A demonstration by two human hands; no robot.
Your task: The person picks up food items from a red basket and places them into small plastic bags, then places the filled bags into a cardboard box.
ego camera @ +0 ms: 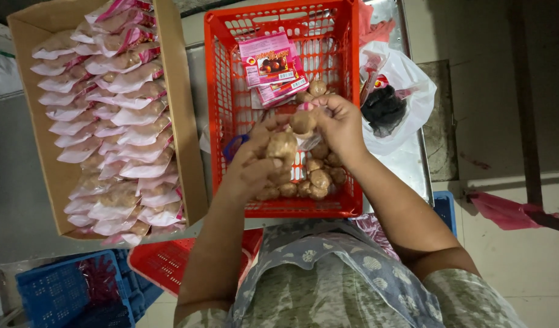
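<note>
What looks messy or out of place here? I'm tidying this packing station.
A crumpled white plastic bag with dark contents lies loose right of the red basket, and pink plastic lies on the floor. The filled packets sit in neat rows.

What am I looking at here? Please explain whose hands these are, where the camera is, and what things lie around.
There is one picture, taken by a camera worn on a person's head, looking down at that person's own two bare hands. The left hand holds several brown balls. The right hand holds one more ball together with a small clear bag. Both hands work over a red crate, which contains loose brown balls and pink packets. To the left, a cardboard box is filled with rows of packed bags. To the right lies a white plastic bag. Below stand blue crates.
</note>
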